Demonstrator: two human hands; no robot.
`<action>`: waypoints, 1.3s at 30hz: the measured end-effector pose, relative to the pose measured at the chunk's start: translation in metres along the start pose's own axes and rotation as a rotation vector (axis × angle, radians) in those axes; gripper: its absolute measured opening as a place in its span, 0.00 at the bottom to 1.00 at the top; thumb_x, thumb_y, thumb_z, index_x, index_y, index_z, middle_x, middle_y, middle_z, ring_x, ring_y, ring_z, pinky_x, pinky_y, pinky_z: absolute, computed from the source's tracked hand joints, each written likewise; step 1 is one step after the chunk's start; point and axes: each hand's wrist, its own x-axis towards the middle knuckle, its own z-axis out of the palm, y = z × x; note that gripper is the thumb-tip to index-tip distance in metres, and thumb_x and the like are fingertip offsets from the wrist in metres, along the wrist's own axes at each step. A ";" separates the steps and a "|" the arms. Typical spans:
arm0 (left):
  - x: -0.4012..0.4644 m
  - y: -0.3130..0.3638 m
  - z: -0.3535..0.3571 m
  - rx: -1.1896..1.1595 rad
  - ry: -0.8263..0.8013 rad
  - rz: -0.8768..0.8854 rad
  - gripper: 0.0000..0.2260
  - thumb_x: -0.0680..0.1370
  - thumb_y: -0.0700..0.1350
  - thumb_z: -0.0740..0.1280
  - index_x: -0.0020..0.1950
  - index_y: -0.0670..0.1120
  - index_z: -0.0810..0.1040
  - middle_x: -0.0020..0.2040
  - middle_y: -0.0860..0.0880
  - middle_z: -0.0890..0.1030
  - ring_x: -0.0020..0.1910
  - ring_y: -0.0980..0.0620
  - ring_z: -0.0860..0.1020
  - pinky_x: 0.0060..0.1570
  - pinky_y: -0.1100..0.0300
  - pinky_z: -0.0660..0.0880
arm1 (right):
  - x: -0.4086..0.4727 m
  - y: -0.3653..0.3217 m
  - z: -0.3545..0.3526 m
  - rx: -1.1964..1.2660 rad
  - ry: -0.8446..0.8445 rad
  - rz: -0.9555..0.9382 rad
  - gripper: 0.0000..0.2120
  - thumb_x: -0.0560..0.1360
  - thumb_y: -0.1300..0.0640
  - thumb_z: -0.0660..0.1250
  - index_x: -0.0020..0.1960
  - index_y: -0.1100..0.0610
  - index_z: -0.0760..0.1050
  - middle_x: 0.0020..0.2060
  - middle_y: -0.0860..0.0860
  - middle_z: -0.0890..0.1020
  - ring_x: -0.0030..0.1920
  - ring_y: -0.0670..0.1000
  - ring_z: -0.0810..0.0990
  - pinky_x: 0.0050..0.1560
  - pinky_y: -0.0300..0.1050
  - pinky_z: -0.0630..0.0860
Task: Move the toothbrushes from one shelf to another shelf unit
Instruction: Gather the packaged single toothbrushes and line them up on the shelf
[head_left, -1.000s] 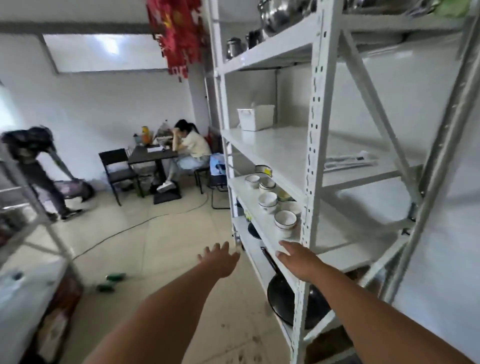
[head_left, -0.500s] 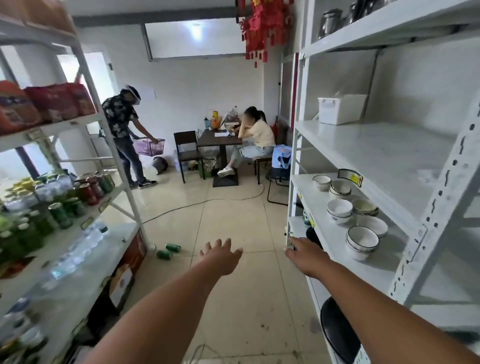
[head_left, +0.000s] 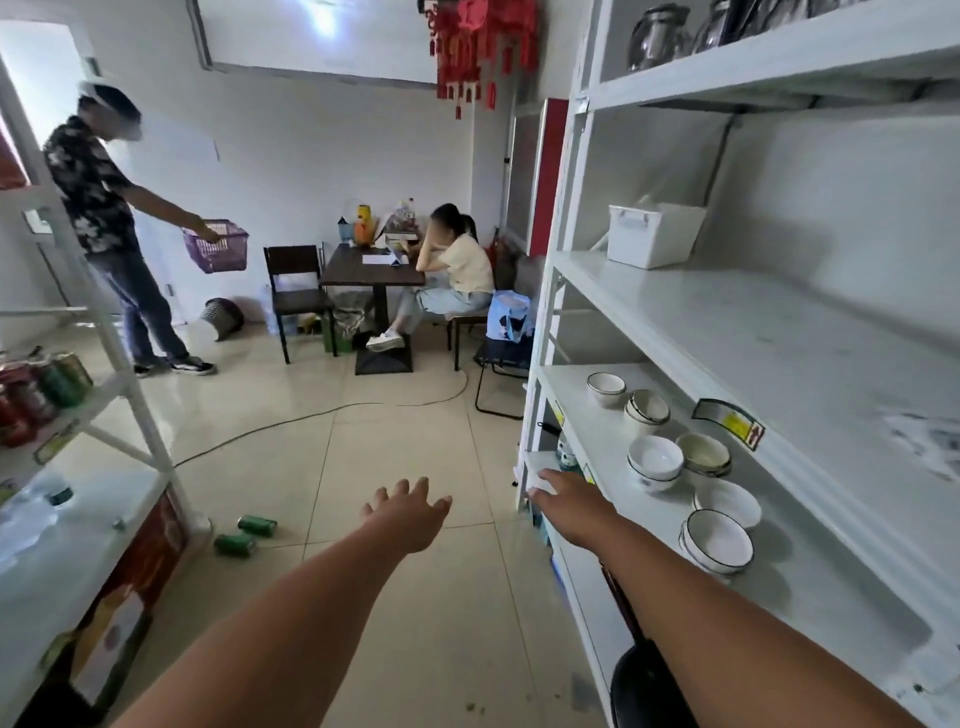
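Head view: left hand (head_left: 410, 519) spread, empty; right hand (head_left: 571, 506) loose, empty, near white shelf (head_left: 779, 457) edge. No toothbrushes visible; task seemingly unstarted.

Turned away from the right shelf unit (head_left: 571, 291) toward the aisle, bringing the left shelf (head_left: 78, 410) with cans (head_left: 47, 384) into sight. Right hand (head_left: 576, 506) off the upright, now near the lower shelf's edge. Standing person (head_left: 104, 218) now upright, holding out a purple basket (head_left: 215, 247).
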 end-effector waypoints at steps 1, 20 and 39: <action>0.011 0.000 -0.001 0.001 0.000 0.000 0.31 0.79 0.65 0.46 0.78 0.52 0.53 0.79 0.46 0.56 0.77 0.38 0.54 0.73 0.41 0.55 | 0.011 -0.002 -0.002 -0.013 0.003 0.000 0.26 0.79 0.42 0.54 0.75 0.46 0.62 0.75 0.49 0.62 0.74 0.54 0.63 0.69 0.51 0.63; 0.262 0.073 -0.061 0.027 -0.059 0.099 0.29 0.78 0.63 0.45 0.78 0.56 0.56 0.79 0.49 0.54 0.77 0.41 0.51 0.73 0.37 0.52 | 0.209 -0.028 -0.098 -0.117 0.100 -0.067 0.26 0.79 0.46 0.53 0.76 0.49 0.61 0.75 0.53 0.63 0.73 0.57 0.64 0.69 0.53 0.61; 0.228 0.480 -0.083 -0.011 -0.006 1.050 0.29 0.79 0.64 0.49 0.75 0.50 0.63 0.74 0.44 0.66 0.72 0.40 0.64 0.71 0.44 0.62 | 0.094 0.147 -0.280 -0.079 0.804 0.790 0.21 0.78 0.48 0.57 0.69 0.54 0.68 0.65 0.56 0.71 0.67 0.59 0.69 0.64 0.54 0.66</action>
